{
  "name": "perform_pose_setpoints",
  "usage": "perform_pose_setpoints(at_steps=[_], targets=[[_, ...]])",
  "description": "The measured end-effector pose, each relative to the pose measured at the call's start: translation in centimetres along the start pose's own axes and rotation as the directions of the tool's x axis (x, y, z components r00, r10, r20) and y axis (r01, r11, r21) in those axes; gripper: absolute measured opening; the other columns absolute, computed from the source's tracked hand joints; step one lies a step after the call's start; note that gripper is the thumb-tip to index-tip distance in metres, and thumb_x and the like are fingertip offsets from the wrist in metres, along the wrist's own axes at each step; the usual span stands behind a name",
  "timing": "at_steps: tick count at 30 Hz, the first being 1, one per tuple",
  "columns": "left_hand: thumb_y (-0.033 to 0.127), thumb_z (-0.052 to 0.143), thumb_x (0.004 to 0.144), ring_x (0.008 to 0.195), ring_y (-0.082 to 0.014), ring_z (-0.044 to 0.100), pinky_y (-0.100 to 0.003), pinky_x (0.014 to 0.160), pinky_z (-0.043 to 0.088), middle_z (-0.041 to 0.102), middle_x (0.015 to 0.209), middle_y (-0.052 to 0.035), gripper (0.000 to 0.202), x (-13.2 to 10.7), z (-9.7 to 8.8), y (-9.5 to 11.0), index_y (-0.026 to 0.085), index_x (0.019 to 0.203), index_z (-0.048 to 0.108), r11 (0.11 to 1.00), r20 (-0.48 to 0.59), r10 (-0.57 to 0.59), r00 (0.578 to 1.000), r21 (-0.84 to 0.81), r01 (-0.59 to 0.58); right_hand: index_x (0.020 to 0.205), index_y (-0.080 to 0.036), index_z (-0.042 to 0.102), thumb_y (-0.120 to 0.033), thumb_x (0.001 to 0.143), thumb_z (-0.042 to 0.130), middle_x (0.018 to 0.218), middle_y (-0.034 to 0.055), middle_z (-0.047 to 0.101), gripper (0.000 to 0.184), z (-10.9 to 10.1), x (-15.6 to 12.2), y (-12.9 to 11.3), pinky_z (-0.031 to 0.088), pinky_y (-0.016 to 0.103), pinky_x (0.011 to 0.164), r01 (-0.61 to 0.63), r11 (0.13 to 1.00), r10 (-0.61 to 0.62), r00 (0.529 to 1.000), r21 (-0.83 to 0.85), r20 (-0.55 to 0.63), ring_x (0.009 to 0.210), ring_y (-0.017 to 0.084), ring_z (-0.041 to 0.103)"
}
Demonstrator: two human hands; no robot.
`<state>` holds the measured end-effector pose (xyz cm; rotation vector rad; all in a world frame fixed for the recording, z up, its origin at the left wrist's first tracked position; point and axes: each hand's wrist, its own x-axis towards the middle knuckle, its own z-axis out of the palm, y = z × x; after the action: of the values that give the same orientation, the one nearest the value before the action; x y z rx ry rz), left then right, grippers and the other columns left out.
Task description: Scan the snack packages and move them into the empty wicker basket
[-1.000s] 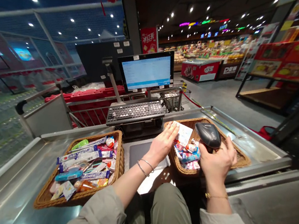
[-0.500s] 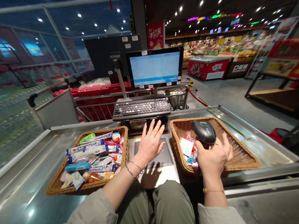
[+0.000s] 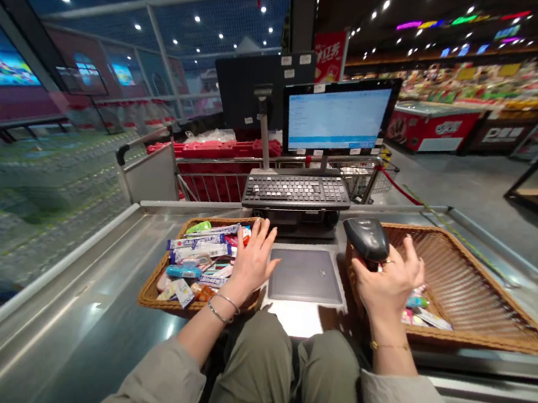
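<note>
My right hand (image 3: 385, 279) is wrapped round the grip of a black barcode scanner (image 3: 367, 238), held over the near left part of the right wicker basket (image 3: 480, 273). A few small packets (image 3: 426, 317) lie in that basket, partly hidden by my hand. With fingers spread and nothing in them, my left hand (image 3: 253, 260) hovers over the right side of the left wicker basket (image 3: 151, 288). That basket is full of small packaged goods, among them blue-and-white wrapped sticks (image 3: 201, 250), a light-blue item (image 3: 183, 271) and a green item (image 3: 199, 227).
A grey flat panel (image 3: 307, 276) is set in the counter between the baskets. Behind it stand a black keyboard (image 3: 296, 189) and a lit monitor (image 3: 334, 118). The metal counter (image 3: 92, 330) stretches out to the left. Beyond it are red baskets or crates (image 3: 221, 148) and a trolley.
My view has turned left, so the counter things sit further right. My left hand has moved left, from over the grey panel to the left basket. My right hand still holds the barcode scanner.
</note>
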<state>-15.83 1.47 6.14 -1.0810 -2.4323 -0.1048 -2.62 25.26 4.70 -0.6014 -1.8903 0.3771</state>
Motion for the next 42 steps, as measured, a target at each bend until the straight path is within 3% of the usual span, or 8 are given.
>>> perform_pose_setpoints(at_steps=[7, 12, 27, 32, 36, 42], targets=[[0.037, 0.059, 0.093, 0.156, -0.0358, 0.019, -0.070, 0.121, 0.016, 0.030, 0.164, -0.0213, 0.068, -2.5, -1.0, -4.7, 0.014, 0.154, 0.040, 0.992, 0.014, -0.099, 0.995, 0.074, 0.098, 0.086, -0.022, 0.069, -0.044, 0.080, 0.070, 0.114, 0.0188, 0.073, 0.023, 1.9, -0.8, -2.6, 0.024, 0.065, 0.116, 0.107, 0.993, -0.109, 0.993, 0.056, 0.043, 0.139, 0.040, 0.046], [0.037, 0.062, 0.092, 0.155, -0.0363, 0.021, -0.073, 0.120, 0.014, 0.031, 0.164, -0.0199, 0.068, -4.9, -1.7, -7.8, 0.019, 0.154, 0.041, 0.983, 0.040, -0.149, 0.988, 0.112, 0.144, 0.099, -0.019, 0.069, -0.047, 0.082, 0.066, 0.117, 0.0150, 0.072, 0.032, 2.7, -1.4, -4.1, 0.022, 0.066, 0.117, 0.136, 0.988, -0.143, 0.985, 0.074, 0.099, 0.141, 0.037, 0.044], [0.035, 0.065, 0.090, 0.154, -0.0426, 0.021, -0.085, 0.110, 0.009, 0.035, 0.163, -0.0125, 0.053, -12.8, -3.7, -17.5, 0.033, 0.142, 0.057, 0.947, 0.194, -0.275, 0.942, 0.227, 0.229, 0.097, -0.022, 0.071, -0.048, 0.082, 0.061, 0.115, 0.0121, 0.075, 0.032, 4.1, -2.9, -7.2, 0.025, 0.062, 0.116, 0.219, 0.971, -0.231, 0.961, 0.095, 0.149, 0.142, 0.036, 0.045], [0.028, 0.063, 0.091, 0.153, -0.0415, 0.025, -0.086, 0.109, 0.002, 0.043, 0.159, -0.0089, 0.040, -13.7, -3.1, -19.2, 0.034, 0.130, 0.066, 0.967, 0.226, -0.234, 0.945, 0.158, 0.202, 0.099, -0.022, 0.071, -0.048, 0.083, 0.061, 0.117, 0.0115, 0.075, 0.032, 4.5, -3.2, -7.4, 0.026, 0.065, 0.115, 0.263, 0.958, -0.276, 0.952, 0.111, 0.131, 0.140, 0.037, 0.047], [0.025, 0.060, 0.092, 0.151, -0.0391, 0.032, -0.084, 0.111, -0.005, 0.050, 0.155, -0.0051, 0.036, -13.6, -2.2, -19.5, 0.037, 0.125, 0.069, 0.978, 0.191, -0.196, 0.962, 0.105, 0.178, 0.102, -0.022, 0.070, -0.046, 0.083, 0.063, 0.117, 0.0124, 0.075, 0.032, 4.5, -3.2, -7.3, 0.029, 0.069, 0.112, 0.301, 0.946, -0.313, 0.944, 0.120, 0.102, 0.138, 0.039, 0.049], [0.027, 0.064, 0.091, 0.147, -0.0391, 0.038, -0.085, 0.111, -0.001, 0.058, 0.147, -0.0058, 0.026, -13.0, -1.9, -19.2, 0.035, 0.114, 0.072, 0.984, 0.137, -0.173, 0.975, 0.063, 0.166, 0.096, -0.022, 0.070, -0.045, 0.083, 0.064, 0.115, 0.0123, 0.075, 0.028, 4.5, -3.1, -7.4, 0.030, 0.069, 0.112, 0.302, 0.946, -0.313, 0.945, 0.118, 0.097, 0.137, 0.040, 0.050]])
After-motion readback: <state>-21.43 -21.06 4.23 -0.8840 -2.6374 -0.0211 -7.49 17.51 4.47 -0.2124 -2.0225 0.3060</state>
